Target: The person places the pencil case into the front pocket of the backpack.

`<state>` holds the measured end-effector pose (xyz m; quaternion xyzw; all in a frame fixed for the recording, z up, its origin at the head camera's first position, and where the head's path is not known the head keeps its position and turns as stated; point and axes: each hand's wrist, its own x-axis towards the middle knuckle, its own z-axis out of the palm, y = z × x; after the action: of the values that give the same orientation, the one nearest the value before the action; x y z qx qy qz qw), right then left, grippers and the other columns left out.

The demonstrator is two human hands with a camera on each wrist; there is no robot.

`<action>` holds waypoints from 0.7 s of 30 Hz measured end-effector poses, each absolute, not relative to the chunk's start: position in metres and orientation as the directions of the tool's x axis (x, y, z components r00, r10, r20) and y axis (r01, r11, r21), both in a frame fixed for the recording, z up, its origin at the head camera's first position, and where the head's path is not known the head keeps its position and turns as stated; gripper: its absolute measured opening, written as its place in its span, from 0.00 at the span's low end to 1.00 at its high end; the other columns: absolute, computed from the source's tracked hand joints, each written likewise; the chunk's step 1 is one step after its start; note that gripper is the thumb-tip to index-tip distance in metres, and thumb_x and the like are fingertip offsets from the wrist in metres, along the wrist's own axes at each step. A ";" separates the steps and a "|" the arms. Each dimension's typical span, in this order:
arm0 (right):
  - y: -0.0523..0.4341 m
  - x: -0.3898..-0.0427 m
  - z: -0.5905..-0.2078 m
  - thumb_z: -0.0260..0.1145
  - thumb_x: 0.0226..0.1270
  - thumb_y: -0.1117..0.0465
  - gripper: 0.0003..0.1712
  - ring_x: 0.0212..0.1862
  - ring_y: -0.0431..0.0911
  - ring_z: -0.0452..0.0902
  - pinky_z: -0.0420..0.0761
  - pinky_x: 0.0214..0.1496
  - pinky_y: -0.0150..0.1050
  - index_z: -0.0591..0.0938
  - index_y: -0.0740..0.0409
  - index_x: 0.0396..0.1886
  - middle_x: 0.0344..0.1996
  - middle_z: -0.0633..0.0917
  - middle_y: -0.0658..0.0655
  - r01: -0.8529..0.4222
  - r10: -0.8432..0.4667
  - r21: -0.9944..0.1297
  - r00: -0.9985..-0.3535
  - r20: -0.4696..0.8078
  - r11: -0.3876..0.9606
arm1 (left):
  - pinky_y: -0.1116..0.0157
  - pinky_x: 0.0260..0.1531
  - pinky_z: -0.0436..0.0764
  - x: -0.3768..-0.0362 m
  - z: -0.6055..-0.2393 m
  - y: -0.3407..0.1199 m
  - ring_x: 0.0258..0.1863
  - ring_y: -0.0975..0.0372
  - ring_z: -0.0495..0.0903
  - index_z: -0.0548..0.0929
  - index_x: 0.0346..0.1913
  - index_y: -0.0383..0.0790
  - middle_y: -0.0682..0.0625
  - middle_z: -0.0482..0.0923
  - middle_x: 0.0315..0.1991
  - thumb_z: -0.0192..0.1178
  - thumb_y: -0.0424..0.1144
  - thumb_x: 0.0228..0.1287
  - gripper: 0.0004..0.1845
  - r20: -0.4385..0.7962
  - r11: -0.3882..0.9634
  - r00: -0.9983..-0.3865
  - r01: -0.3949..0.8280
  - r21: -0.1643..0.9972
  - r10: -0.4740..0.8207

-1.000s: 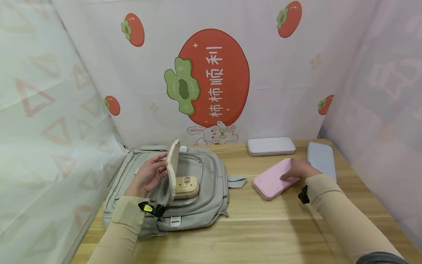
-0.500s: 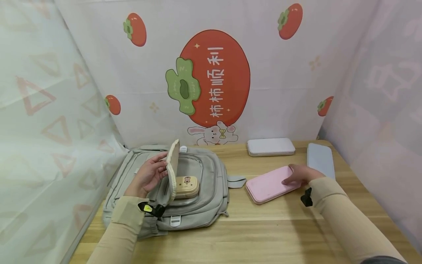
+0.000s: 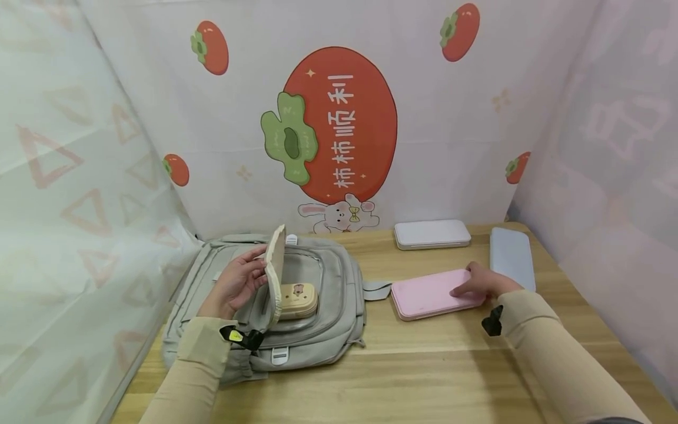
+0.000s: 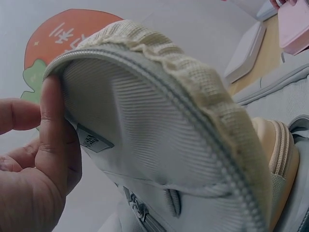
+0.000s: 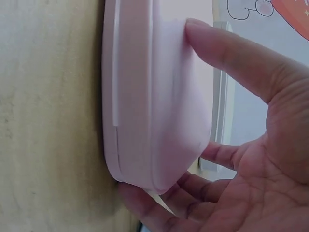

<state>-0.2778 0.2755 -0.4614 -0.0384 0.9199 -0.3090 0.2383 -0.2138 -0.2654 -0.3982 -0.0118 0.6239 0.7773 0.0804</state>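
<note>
A grey backpack (image 3: 331, 306) lies on the table at the left, its front pocket open. My left hand (image 3: 238, 285) pinches the edge of the pocket flap (image 3: 276, 265) between thumb and fingers and holds it upright. Inside the pocket sits a small yellow zipped case (image 3: 299, 300) with a bear picture, partly hidden by the flap. At the right, my right hand (image 3: 484, 281) grips the right end of a flat pink pencil case (image 3: 426, 292). In the right wrist view the thumb (image 5: 207, 38) lies on its top and fingers reach under its end.
A white flat case (image 3: 432, 234) lies at the back of the wooden table (image 3: 402, 377), by the printed backdrop. A pale blue case (image 3: 512, 257) lies behind my right hand. The backpack's strap (image 3: 376, 290) reaches toward the pink case.
My right hand has taken hold of the pink pencil case; the case has turned to lie more sideways, its left end shifting toward the backpack. My left hand and the flap stay in place.
</note>
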 end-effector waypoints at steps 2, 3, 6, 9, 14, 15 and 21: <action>0.275 -0.278 -0.462 0.77 0.63 0.55 0.54 0.59 0.71 0.65 0.71 0.62 0.63 0.54 0.88 0.65 0.63 0.60 0.89 0.084 -0.205 -0.588 -0.890 -0.407 0.804 | 0.73 0.34 0.82 -0.213 -0.398 -0.266 0.38 0.68 0.82 0.53 0.79 0.25 0.51 0.80 0.48 0.46 0.26 0.81 0.30 -0.118 -0.208 -0.987 -0.139 0.968 0.108; 0.275 -0.278 -0.463 0.77 0.63 0.54 0.54 0.60 0.70 0.65 0.71 0.63 0.63 0.54 0.87 0.65 0.64 0.61 0.88 0.083 -0.198 -0.583 -0.894 -0.403 0.808 | 0.73 0.34 0.82 -0.213 -0.398 -0.267 0.38 0.68 0.82 0.53 0.79 0.25 0.51 0.79 0.49 0.46 0.26 0.81 0.30 -0.119 -0.206 -0.987 -0.139 0.969 0.107; 0.277 -0.278 -0.465 0.77 0.63 0.53 0.54 0.57 0.69 0.67 0.75 0.58 0.60 0.54 0.86 0.66 0.63 0.61 0.88 0.079 -0.187 -0.568 -0.899 -0.395 0.819 | 0.73 0.35 0.82 -0.213 -0.397 -0.267 0.38 0.68 0.82 0.54 0.79 0.26 0.51 0.80 0.48 0.47 0.26 0.81 0.30 -0.121 -0.211 -0.987 -0.142 0.967 0.109; 0.279 -0.276 -0.466 0.77 0.63 0.51 0.54 0.52 0.66 0.69 0.77 0.50 0.54 0.55 0.85 0.67 0.61 0.65 0.87 0.066 -0.183 -0.563 -0.909 -0.374 0.824 | 0.73 0.34 0.82 -0.213 -0.397 -0.268 0.37 0.68 0.82 0.54 0.79 0.27 0.51 0.80 0.48 0.47 0.26 0.81 0.30 -0.123 -0.217 -0.987 -0.143 0.966 0.105; 0.285 -0.272 -0.470 0.76 0.65 0.50 0.50 0.51 0.66 0.69 0.74 0.47 0.49 0.57 0.79 0.66 0.58 0.66 0.84 0.076 -0.191 -0.613 -0.913 -0.359 0.786 | 0.73 0.35 0.82 -0.213 -0.396 -0.268 0.37 0.68 0.82 0.55 0.79 0.26 0.52 0.80 0.47 0.47 0.26 0.81 0.29 -0.122 -0.206 -0.987 -0.141 0.968 0.103; 0.287 -0.270 -0.471 0.75 0.66 0.51 0.48 0.51 0.66 0.68 0.74 0.47 0.49 0.58 0.77 0.66 0.58 0.66 0.84 0.093 -0.191 -0.635 -0.911 -0.365 0.767 | 0.73 0.35 0.82 -0.213 -0.396 -0.268 0.37 0.68 0.82 0.55 0.79 0.26 0.52 0.80 0.47 0.47 0.26 0.81 0.29 -0.122 -0.204 -0.987 -0.141 0.969 0.103; 0.296 -0.264 -0.475 0.70 0.71 0.60 0.38 0.41 0.53 0.74 0.77 0.42 0.43 0.59 0.70 0.67 0.44 0.73 0.70 0.231 -0.190 -0.786 -0.896 -0.402 0.574 | 0.74 0.34 0.82 -0.213 -0.396 -0.268 0.36 0.69 0.82 0.52 0.79 0.26 0.52 0.80 0.46 0.46 0.26 0.81 0.30 -0.127 -0.206 -0.986 -0.147 0.967 0.109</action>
<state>-0.2638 0.2956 -0.4747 0.0119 0.8571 -0.4616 0.2282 -0.2131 -0.2679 -0.3963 -0.0152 0.6246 0.7764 0.0825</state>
